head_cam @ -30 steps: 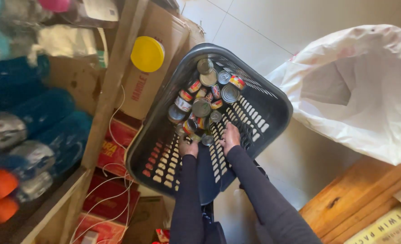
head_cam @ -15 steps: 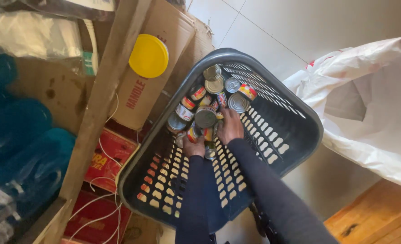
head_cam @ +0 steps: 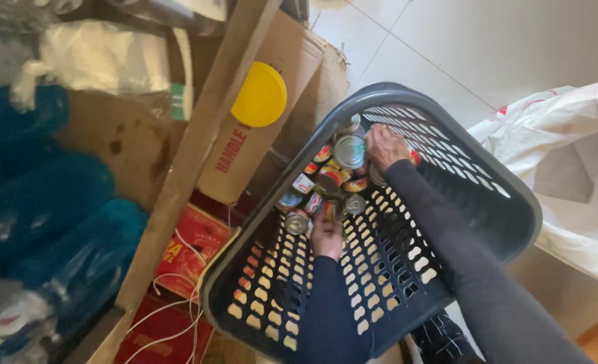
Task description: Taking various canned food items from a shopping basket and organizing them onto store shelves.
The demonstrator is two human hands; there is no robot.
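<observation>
Reaching into the basket [head_cam: 477,202], I have both hands among the cans [head_cam: 326,178] heaped at its far end. My left hand [head_cam: 326,236] sits at the near edge of the heap, fingers curled on a can. My right hand [head_cam: 384,146] lies on the far side of the heap; what its fingers grip I cannot tell. Risk: the basket is tilted, so loose cans may roll and pinch fingers. Beside the basket, a cardboard box [head_cam: 262,135] bears a yellow lid [head_cam: 260,96]; a white bag [head_cam: 569,168] lies opposite.
</observation>
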